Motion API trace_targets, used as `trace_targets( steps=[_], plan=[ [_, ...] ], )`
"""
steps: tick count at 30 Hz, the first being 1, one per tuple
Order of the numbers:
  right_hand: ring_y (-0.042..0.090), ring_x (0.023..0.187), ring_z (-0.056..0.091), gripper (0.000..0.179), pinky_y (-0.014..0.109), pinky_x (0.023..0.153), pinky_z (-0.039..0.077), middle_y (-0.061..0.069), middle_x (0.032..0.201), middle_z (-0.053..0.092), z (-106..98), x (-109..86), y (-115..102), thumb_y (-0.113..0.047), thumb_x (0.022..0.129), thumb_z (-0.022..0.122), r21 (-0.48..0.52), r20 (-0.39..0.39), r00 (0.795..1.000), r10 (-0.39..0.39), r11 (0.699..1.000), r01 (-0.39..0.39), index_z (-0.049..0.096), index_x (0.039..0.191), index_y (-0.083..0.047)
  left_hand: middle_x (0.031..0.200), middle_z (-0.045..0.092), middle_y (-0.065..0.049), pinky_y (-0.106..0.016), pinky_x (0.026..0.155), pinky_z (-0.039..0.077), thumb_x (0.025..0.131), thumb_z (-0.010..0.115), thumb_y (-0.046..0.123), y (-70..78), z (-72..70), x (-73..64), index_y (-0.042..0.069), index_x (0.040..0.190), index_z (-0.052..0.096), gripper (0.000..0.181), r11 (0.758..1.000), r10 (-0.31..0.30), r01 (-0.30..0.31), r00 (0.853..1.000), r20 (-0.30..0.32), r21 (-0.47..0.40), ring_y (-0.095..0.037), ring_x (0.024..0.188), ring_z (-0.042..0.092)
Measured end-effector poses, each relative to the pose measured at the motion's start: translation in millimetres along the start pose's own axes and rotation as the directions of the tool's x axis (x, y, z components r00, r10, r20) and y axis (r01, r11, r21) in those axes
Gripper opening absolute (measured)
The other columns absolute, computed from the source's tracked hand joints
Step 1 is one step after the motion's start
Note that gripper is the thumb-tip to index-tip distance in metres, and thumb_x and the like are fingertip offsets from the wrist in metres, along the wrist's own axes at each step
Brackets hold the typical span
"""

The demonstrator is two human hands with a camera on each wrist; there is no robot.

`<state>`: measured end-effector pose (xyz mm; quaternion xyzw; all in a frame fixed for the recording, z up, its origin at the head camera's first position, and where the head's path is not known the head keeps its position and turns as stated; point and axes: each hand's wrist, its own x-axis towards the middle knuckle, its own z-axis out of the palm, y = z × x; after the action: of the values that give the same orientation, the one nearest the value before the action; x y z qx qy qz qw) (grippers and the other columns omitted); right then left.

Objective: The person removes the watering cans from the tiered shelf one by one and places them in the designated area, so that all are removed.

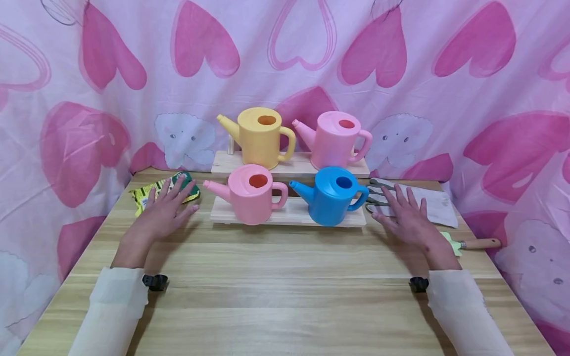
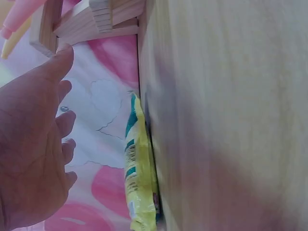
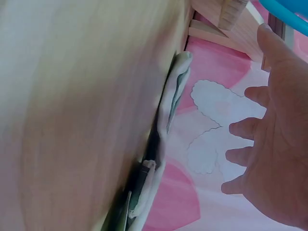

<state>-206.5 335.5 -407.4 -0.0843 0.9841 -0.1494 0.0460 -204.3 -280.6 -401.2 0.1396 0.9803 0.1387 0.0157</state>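
Observation:
My left hand point(image 1: 162, 212) is held with fingers spread above a yellow and green packet point(image 1: 147, 194) on the table's left side. The left wrist view shows that packet point(image 2: 139, 168) lying flat, apart from the palm. On the right, my right hand point(image 1: 409, 220) hovers, fingers spread, over a pale glove-like cloth point(image 1: 438, 202) with grey-green fingers. Between the hands, a two-step wooden stand point(image 1: 289, 217) bears watering cans: yellow point(image 1: 260, 143) and pink point(image 1: 334, 143) on the upper step, pink point(image 1: 250, 202) and blue point(image 1: 329, 202) on the lower, spouts pointing left.
Beside my right wrist lies a small garden tool with a wooden handle point(image 1: 481, 244), its light green head partly hidden by the arm. A pink heart-patterned curtain point(image 1: 303, 44) encloses the wood-grain table point(image 1: 285, 296) at the back and sides.

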Motion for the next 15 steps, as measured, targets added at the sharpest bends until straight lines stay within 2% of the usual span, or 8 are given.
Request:
trace_targets(
  steps=[5,9,12,15],
  plan=[
    [0.047,0.150,-0.018,0.090,0.070,0.111,-0.017,0.025,0.169,-0.005,-6,-1.1,-5,-0.058,0.101,0.055,0.047,-0.028,1.000,-0.007,0.999,0.008,0.006,0.167,-0.021,0.171,-0.006,-0.013,-0.068,0.112,-0.018,0.107,0.040,0.056,-1.8,-6.7,-3.8,0.023,0.167,0.004,0.077,0.998,-0.017,0.016,1.000,-0.013,-0.054,-0.044,0.152,-0.015],
    [0.045,0.153,-0.008,0.091,0.075,0.114,0.004,0.019,0.171,0.002,-15,-1.3,-9,-0.054,0.101,0.059,0.075,-0.063,0.997,-0.051,0.996,0.056,0.004,0.167,-0.025,0.171,-0.004,-0.013,-0.064,0.111,-0.022,0.107,0.038,0.058,-4.0,-13.8,-0.9,0.024,0.167,0.003,0.078,0.997,-0.019,0.016,0.999,-0.048,-0.069,-0.041,0.153,-0.015],
    [0.047,0.153,0.006,0.088,0.077,0.110,0.018,0.019,0.170,0.009,-25,-0.9,-12,-0.047,0.102,0.061,0.061,-0.110,0.988,-0.112,0.991,0.119,0.008,0.167,-0.022,0.171,0.000,-0.016,-0.064,0.115,-0.016,0.108,0.038,0.055,-2.7,-21.8,5.0,0.023,0.167,0.005,0.076,0.998,-0.007,0.001,0.996,-0.093,-0.065,-0.040,0.154,-0.011],
    [0.049,0.150,0.019,0.079,0.076,0.106,0.027,0.019,0.169,0.016,-37,1.5,-17,-0.040,0.104,0.060,0.047,-0.153,0.976,-0.152,0.986,0.161,0.016,0.167,-0.020,0.171,0.006,-0.016,-0.067,0.118,0.000,0.108,0.043,0.049,0.7,-30.2,12.8,0.020,0.167,0.009,0.073,0.994,0.010,-0.027,0.988,-0.153,-0.106,-0.040,0.155,-0.001]
  ],
)
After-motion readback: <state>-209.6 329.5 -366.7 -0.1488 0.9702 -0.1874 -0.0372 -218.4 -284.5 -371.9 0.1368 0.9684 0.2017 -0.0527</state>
